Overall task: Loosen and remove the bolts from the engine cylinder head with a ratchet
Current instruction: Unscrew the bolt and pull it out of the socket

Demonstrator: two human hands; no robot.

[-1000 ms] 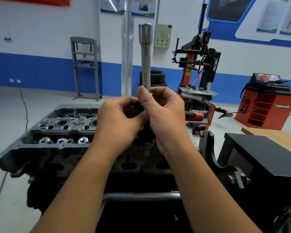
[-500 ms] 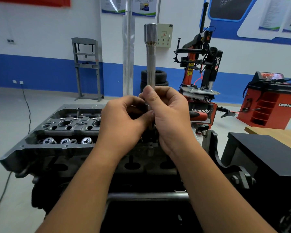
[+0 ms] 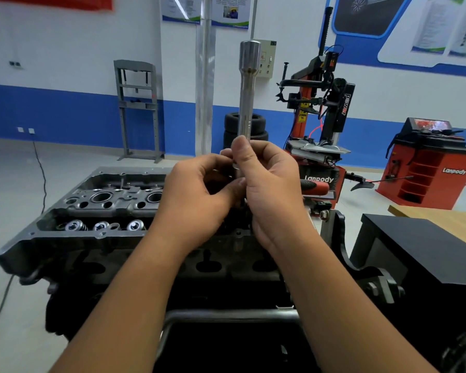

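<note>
both the left hand (image 3: pixel 199 195) and right hand (image 3: pixel 269 189) grasp the upright socket extension (image 3: pixel 246 103) above the cylinder head (image 3: pixel 97 211), so it is better to keep it vertical while turning.

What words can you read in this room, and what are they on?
"Lanpody": on the tyre changer.
"power": down its black arm.
"Lanpody": on the red cabinet.
Posters, wall box and extension bar markings: too small or blurred.
</note>
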